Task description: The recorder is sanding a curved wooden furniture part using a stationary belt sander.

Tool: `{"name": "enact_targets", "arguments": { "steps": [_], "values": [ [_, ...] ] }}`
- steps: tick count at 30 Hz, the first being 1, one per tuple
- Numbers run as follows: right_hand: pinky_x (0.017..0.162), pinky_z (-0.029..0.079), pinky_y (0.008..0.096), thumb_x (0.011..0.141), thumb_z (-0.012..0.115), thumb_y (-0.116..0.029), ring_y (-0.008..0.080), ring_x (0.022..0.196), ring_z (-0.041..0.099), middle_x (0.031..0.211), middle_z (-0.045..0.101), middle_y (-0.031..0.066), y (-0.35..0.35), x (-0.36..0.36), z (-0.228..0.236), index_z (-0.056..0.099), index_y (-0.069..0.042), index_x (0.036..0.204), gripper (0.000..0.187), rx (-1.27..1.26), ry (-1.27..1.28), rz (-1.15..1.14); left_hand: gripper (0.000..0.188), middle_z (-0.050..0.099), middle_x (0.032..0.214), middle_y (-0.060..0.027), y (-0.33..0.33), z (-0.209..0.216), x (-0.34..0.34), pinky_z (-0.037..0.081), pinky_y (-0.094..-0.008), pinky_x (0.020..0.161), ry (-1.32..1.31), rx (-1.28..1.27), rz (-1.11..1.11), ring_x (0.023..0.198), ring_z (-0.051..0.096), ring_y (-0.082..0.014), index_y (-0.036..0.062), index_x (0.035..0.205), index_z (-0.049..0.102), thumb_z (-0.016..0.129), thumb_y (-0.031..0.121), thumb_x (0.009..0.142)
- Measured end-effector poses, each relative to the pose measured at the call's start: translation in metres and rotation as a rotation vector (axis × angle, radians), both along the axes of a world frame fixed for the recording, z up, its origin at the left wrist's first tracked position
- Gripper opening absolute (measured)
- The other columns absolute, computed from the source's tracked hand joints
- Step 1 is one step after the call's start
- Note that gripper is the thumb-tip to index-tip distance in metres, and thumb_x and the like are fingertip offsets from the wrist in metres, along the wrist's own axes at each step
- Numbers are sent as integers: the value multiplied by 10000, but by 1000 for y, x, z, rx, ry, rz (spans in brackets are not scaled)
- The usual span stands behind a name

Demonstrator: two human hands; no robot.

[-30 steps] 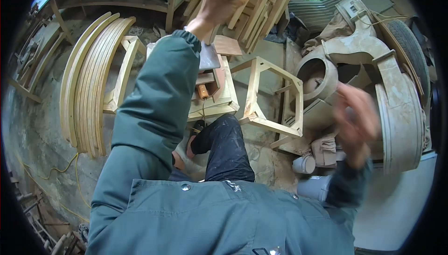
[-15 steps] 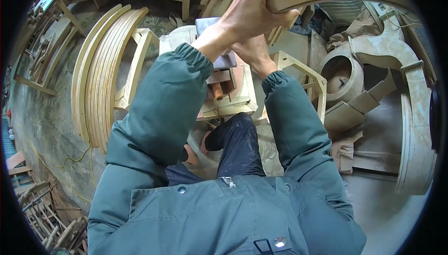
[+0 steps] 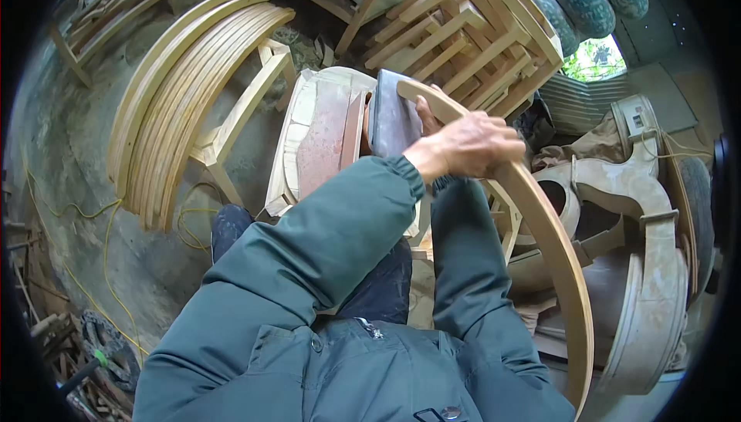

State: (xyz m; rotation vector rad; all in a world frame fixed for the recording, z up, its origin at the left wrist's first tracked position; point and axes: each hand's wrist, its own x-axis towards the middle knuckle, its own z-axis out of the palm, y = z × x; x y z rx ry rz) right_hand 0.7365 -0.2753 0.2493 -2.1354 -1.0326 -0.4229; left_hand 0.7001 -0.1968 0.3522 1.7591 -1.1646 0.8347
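A long curved wooden strip (image 3: 549, 233) runs from the upper middle down the right side to the lower edge. My left hand (image 3: 472, 146) is closed over its upper part, palm down. Beneath it, my right hand (image 3: 427, 116) is mostly hidden by the strip and my left hand. Its visible fingers curl against the strip near the upper end. That end lies over the smooth grey face of a block (image 3: 392, 133), part of a bench-like machine with a reddish panel (image 3: 328, 125). I cannot tell whether the strip touches the grey face.
Several curved wooden strips (image 3: 189, 98) stand stacked at left, beside a pale frame (image 3: 247, 121). Wooden frames (image 3: 471, 36) are piled at the far side. Curved, pale painted parts (image 3: 648, 268) stand at right. A yellow cable (image 3: 108, 268) crosses the floor at left.
The curved strip has swung from the top right down along my right side, its upper end now over the grey block. Both hands moved with it. My view has shifted, bringing the frame pile into sight.
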Motion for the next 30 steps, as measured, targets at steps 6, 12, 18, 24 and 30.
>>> {"name": "enact_targets", "arguments": {
  "steps": [6, 12, 18, 24, 30],
  "values": [
    [1117, 427, 422, 975, 716, -329, 240, 1283, 583, 1321, 653, 103, -71, 34, -23, 619, -89, 1378, 479, -135, 47, -91, 272, 670, 836, -90, -21, 44, -7, 560, -485, 687, 119, -190, 46, 828, 709, -335, 128, 909, 628, 799, 230, 724],
    [701, 600, 344, 890, 760, -329, 225, 744, 764, 824, 770, 132, -5, 7, 80, 783, -6, 990, 339, -356, 323, -372, 429, 702, 976, -145, 37, 59, 55, 577, -466, 864, 488, -379, -53, 938, 708, -360, 74, 1193, 652, 775, 160, 790],
    [633, 617, 364, 848, 749, -300, 230, 620, 757, 683, 739, 140, -2, 16, 107, 788, 59, 913, 367, -315, 590, -405, 247, 708, 950, 21, 59, 69, 106, 557, -298, 738, 733, -585, -291, 840, 647, -97, 53, 1162, 705, 761, 104, 928],
    [547, 625, 319, 852, 796, -295, 216, 597, 753, 682, 732, 165, 11, 26, 101, 735, 151, 835, 450, -388, 741, -437, 292, 690, 945, 1, 75, 51, 137, 536, -287, 714, 932, -621, -235, 806, 619, -99, 65, 1183, 697, 774, 135, 910],
    [631, 622, 371, 841, 781, -379, 267, 610, 758, 658, 715, 202, 8, 17, 89, 724, 113, 782, 499, -474, 571, -466, 336, 650, 946, -13, 86, 27, 151, 532, -300, 729, 1097, -592, -190, 819, 610, -114, 66, 1192, 644, 773, 149, 894]
  ]
}}
